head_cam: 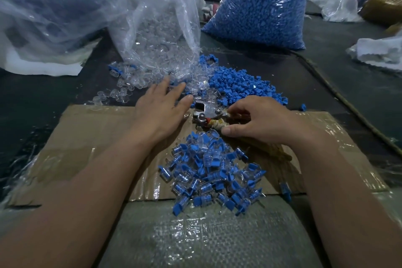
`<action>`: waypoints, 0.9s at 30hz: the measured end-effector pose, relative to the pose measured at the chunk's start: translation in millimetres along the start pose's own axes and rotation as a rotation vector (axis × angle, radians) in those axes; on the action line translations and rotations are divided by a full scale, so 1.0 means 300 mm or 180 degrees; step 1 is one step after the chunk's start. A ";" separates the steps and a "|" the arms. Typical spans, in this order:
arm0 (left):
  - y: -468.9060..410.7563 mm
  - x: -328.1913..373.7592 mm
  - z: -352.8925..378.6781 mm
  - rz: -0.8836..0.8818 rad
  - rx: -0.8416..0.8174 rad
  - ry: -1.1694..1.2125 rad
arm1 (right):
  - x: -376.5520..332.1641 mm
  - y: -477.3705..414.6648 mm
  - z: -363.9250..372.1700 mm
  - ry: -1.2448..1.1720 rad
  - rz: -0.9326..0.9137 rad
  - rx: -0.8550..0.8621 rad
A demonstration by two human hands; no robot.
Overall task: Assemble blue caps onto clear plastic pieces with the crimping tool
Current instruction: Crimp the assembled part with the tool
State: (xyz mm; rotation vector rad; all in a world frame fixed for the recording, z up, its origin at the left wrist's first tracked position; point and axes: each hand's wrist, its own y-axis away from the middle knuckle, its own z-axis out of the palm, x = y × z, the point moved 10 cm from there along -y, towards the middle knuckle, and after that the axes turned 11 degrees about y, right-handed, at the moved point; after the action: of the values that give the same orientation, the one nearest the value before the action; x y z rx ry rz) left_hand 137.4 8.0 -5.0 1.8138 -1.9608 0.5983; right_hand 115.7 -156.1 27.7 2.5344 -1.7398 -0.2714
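Head view, looking down on a dark worktop point(348, 93). At centre, crimping tool point(208, 113) at the far edge of taped cardboard point(87, 141), metal head pointing to 9 o'clock. At 3 o'clock of it, right hand point(256, 122), fingers curled round the cord-wrapped handles. At 9 o'clock, left hand point(162, 107), flat, fingers spread, tips among loose clear plastic pieces point(130, 87). Loose blue caps point(239, 87) heaped at 1 o'clock. Capped pieces point(213, 174) piled at 6 o'clock. Bag of clear pieces point(156, 28) at 11 o'clock, bag of blue caps point(261, 4) at 12.

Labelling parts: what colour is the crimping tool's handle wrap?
Yellowish-beige, on the crimping tool handles; head view.
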 end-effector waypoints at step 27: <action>0.112 0.033 -0.211 0.0244 0.1533 0.2490 | 0.064 -0.009 -0.080 -0.0412 0.0264 0.0831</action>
State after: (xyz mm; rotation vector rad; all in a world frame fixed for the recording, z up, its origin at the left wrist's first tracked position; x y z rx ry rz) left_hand 103.3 37.6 51.7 1.3936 -1.4088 1.6232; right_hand 129.1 -174.1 48.7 2.6633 -2.0466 -0.2217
